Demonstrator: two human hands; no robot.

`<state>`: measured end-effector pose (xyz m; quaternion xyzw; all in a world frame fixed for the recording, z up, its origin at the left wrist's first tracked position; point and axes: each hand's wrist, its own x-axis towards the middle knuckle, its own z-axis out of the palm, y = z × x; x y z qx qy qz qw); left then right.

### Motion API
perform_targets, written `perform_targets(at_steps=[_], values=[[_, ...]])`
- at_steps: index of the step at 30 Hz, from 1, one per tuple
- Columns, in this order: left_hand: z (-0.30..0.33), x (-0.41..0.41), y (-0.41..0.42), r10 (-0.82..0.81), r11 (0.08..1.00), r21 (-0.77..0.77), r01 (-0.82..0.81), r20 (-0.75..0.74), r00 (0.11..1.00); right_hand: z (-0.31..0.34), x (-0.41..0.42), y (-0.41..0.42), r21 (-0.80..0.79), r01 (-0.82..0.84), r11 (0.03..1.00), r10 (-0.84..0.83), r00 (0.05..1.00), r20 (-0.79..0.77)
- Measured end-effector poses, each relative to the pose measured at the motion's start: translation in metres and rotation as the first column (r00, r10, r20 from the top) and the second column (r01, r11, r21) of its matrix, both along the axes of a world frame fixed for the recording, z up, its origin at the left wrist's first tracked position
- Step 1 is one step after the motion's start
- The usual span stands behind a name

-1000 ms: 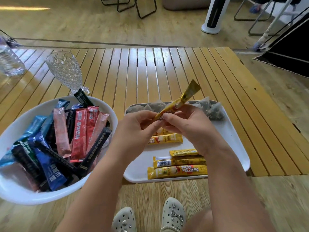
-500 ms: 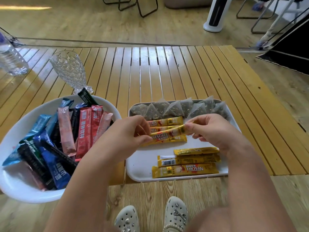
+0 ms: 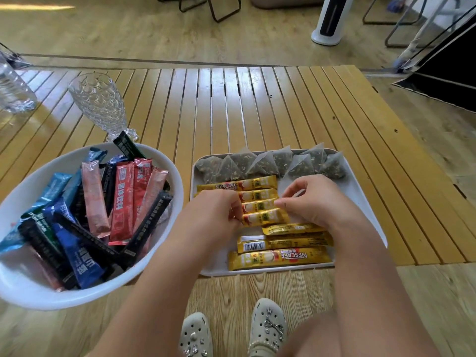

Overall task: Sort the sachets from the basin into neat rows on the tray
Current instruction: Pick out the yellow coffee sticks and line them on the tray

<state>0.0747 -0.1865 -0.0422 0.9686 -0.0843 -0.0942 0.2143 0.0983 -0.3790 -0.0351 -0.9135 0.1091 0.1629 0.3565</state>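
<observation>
I see a slatted wooden table (image 3: 257,112) filling the middle of the frame, its near edge running along the lower third. A white basin (image 3: 164,253) sits on it at lower left, overhanging the near edge. A white tray (image 3: 360,202) lies just right of it, lower centre. A patterned clear glass (image 3: 99,104) stands behind the basin, and a clear plastic bottle (image 3: 13,91) stands at the far left edge.

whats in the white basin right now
The white basin holds a loose pile of stick sachets: red, pink, blue, teal and black, lying across one another. Whatever is under the pile is covered, so a full count can't be made.
</observation>
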Motion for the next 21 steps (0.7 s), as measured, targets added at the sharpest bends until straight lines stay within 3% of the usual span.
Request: perform_targets(at_steps=[3, 7, 11, 16, 18, 21], values=[[-0.001, 0.001, 0.001, -0.006, 1.0, 0.013, 0.005, 0.058, 0.998, -0.003, 0.002, -0.011, 0.002, 0.083, 0.997, -0.082, 0.993, 0.081], [0.007, -0.007, -0.015, -0.155, 0.975, -0.15, 0.164, 0.071, 0.985, -0.004, 0.002, -0.021, 0.02, 0.127, 0.992, -0.128, 0.986, 0.102], [0.002, -0.011, -0.032, -0.258, 0.963, -0.063, 0.262, 0.076, 0.963, -0.004, 0.001, -0.025, 0.068, 0.12, 0.99, -0.126, 0.986, 0.104], [-0.002, -0.005, -0.027, -0.105, 0.98, -0.143, 0.14, 0.224, 0.969, -0.002, 0.001, -0.03, 0.11, 0.206, 0.972, -0.222, 0.962, 0.159], [0.0, -0.002, -0.021, -0.024, 0.978, -0.195, 0.068, 0.221, 0.975, 0.0, 0.001, -0.033, 0.102, 0.252, 0.962, -0.268, 0.943, 0.198], [0.002, 0.004, -0.008, 0.047, 0.972, -0.235, -0.002, 0.186, 0.981, 0.004, -0.001, -0.033, 0.235, 0.253, 0.938, -0.291, 0.946, 0.145]])
